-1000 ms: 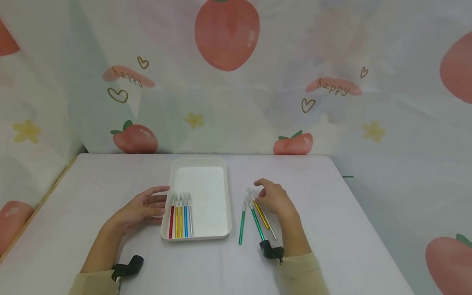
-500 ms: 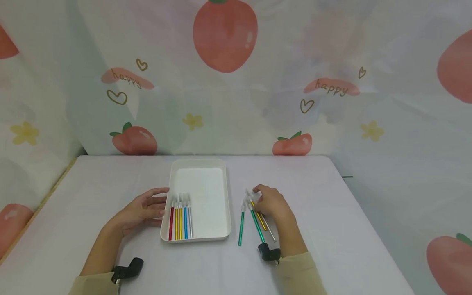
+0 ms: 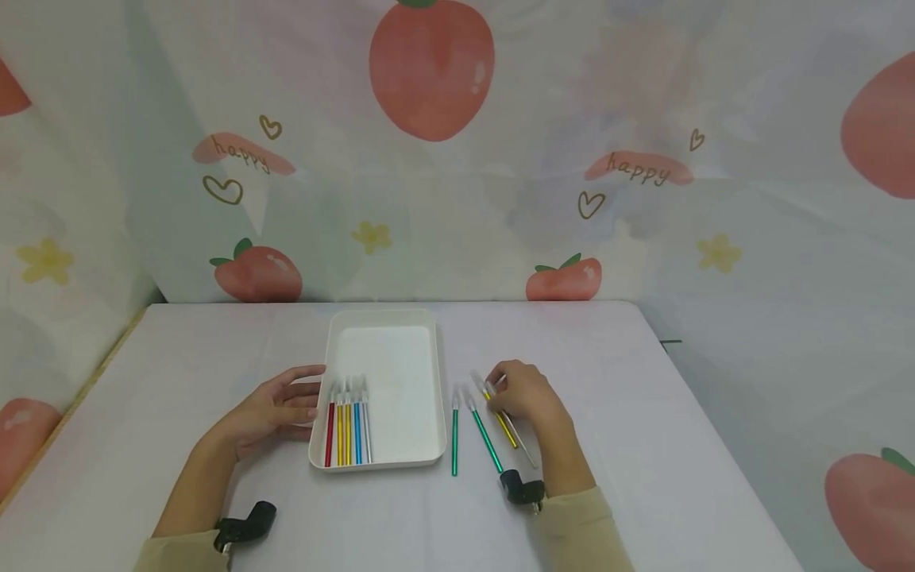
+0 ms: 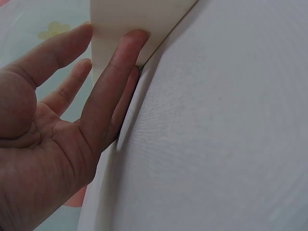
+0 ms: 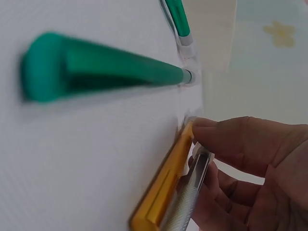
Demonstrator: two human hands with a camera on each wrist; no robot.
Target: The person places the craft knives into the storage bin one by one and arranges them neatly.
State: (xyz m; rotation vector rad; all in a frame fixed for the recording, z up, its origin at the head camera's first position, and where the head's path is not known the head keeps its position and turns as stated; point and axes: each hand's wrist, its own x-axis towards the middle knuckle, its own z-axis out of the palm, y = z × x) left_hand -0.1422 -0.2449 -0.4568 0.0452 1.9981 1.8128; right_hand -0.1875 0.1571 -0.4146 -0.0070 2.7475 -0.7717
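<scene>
While L hand point(image 3: 268, 409) w/ fingers spread touches tray point(image 3: 400, 397), R hand point(image 3: 529, 393) curls at silver pen point(image 3: 525, 449), grip unclear.

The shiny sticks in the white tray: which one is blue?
The blue stick, second from the right in the white tray, between a yellow stick and the silver stick. It's the only blue one there.

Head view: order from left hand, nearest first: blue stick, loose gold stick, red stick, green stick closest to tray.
1. Red stick: in the tray, left side.
2. Blue stick: in the tray, further right.
3. Green stick: just right of the tray.
4. Loose gold stick: by the right hand.
</scene>
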